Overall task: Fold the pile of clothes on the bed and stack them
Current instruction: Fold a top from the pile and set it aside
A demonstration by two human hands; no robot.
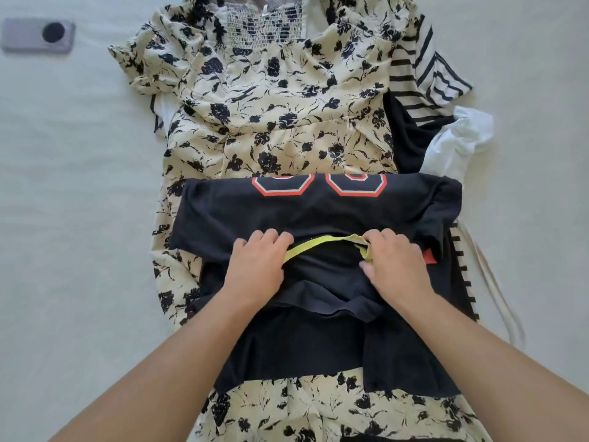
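Observation:
A black t-shirt point(318, 215) with red-and-white numbers and a yellow-green collar lies folded across a cream dress with black flowers point(274, 100). My left hand point(258, 266) grips the shirt's fabric at the left end of the collar. My right hand point(395, 266) pinches the collar's right end with curled fingers. Under the dress, at the right, lie a black-and-white striped garment point(424, 74) and a white garment point(455, 141).
The clothes lie on a pale bed sheet point(70, 202). A grey phone point(38, 36) rests on the sheet at the far left. Cream straps point(490, 282) trail off the pile's right side.

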